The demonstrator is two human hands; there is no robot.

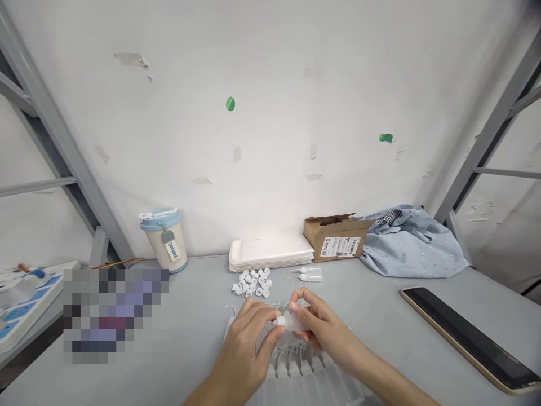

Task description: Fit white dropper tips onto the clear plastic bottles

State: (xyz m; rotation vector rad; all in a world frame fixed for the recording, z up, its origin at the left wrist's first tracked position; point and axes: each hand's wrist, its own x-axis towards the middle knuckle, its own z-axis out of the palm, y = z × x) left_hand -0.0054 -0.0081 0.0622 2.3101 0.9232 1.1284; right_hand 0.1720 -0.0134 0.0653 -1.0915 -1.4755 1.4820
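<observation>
In front of me, my left hand (255, 335) pinches the white cap end of a small translucent squeeze bottle (296, 322). My right hand (316, 319) has its fingers round the bottle's body, so the bottle lies nearly level between both hands. Below and behind my hands are several translucent bottles (296, 389) in a row, with thin curved tubes on their white tops; my hands hide part of them. Just beyond sits a loose pile of small white caps (252, 283). Two more bottles with curved tubes (310, 277) lie to the right of that pile.
Against the wall stand a blue-lidded cup (164, 242), a stack of white envelopes (270, 252) and an opened cardboard box (336, 239). Bunched blue cloth (412, 242) is beside the box. A phone-like dark slab (469, 338) lies right; a power strip (29, 304) is far left, near a blurred patch.
</observation>
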